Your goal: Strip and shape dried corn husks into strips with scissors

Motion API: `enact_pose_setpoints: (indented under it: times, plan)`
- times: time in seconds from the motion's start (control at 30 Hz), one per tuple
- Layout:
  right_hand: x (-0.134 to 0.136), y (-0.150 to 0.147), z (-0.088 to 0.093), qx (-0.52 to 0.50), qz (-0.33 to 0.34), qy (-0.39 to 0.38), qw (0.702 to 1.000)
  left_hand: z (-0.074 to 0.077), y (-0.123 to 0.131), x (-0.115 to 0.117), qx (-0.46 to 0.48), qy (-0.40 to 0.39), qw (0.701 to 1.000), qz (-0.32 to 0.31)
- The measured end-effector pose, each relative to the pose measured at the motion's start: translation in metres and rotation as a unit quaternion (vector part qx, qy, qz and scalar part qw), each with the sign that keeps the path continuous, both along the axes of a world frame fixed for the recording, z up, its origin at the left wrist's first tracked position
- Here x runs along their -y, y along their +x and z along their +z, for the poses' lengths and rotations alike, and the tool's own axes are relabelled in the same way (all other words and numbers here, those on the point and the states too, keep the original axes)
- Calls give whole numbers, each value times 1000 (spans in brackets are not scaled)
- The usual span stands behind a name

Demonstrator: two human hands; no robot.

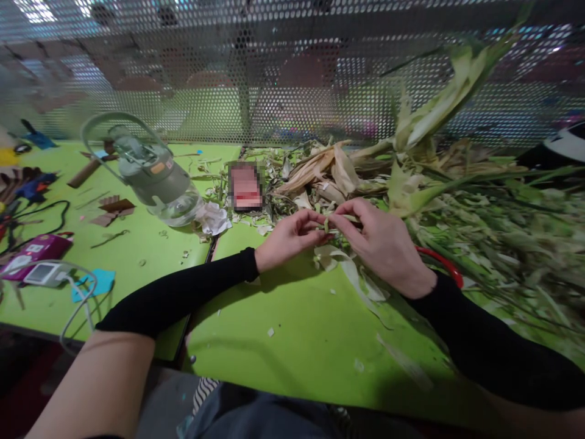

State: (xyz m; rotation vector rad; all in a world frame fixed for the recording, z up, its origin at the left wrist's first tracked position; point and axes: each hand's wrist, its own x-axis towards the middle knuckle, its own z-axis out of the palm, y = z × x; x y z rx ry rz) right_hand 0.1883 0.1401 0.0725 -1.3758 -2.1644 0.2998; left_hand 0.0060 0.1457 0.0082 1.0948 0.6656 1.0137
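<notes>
My left hand and my right hand meet above the green table, both closed in pinches. Between their fingertips is a narrow green strip of corn husk, partly hidden by the fingers. Pale husk strips lie on the table just below my hands. Behind them spreads a heap of dry tan husks. A red curved handle shows beside my right wrist; the rest of it is covered.
A large clear jug with a grey-green lid stands at the left, next to crumpled white paper. A purple box with a cable lies farther left. Husks and stalks cover the right side. A perforated metal screen closes the back.
</notes>
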Motion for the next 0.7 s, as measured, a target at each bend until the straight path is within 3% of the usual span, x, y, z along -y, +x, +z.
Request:
enact_pose_setpoints:
  times: [0.5, 0.7]
  plan:
    - [-3, 4, -5, 13, -4, 13, 1000, 8, -1, 5, 18, -51, 998, -12]
    - [-4, 13, 7, 95, -42, 190, 976, 12, 0, 8, 56, -73, 996, -1]
